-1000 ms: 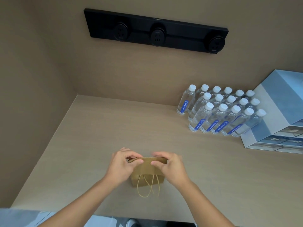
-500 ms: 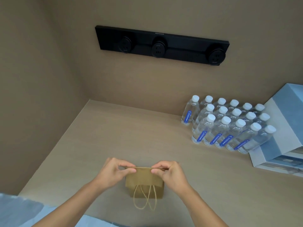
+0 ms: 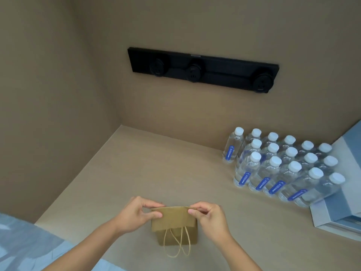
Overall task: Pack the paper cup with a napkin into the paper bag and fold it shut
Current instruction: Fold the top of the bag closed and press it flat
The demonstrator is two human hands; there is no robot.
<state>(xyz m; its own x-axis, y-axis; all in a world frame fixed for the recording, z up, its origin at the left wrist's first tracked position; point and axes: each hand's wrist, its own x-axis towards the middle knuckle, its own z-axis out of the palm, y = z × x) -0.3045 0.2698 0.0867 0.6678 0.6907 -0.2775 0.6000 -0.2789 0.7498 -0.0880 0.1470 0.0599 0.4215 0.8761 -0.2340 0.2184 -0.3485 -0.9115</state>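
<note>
A small brown paper bag (image 3: pixel 174 222) stands on the beige counter near its front edge. Its top is folded over toward me, and its two twine handles (image 3: pixel 176 244) hang down the front face. My left hand (image 3: pixel 137 214) pinches the left end of the folded top between thumb and fingers. My right hand (image 3: pixel 210 217) pinches the right end the same way. The paper cup and the napkin are not visible; the folded bag hides whatever is inside.
Several clear water bottles (image 3: pixel 279 165) with white caps stand in rows at the back right. A stack of blue-and-white boxes (image 3: pixel 343 202) sits at the right edge. A black socket strip (image 3: pixel 203 70) is mounted on the back wall. Walls close the counter (image 3: pixel 136 167) at left and back.
The camera has tilted up, so the bag and hands sit lower in view. The folded flap at the bag's top reaches further down its front; both hands keep pinching the fold.
</note>
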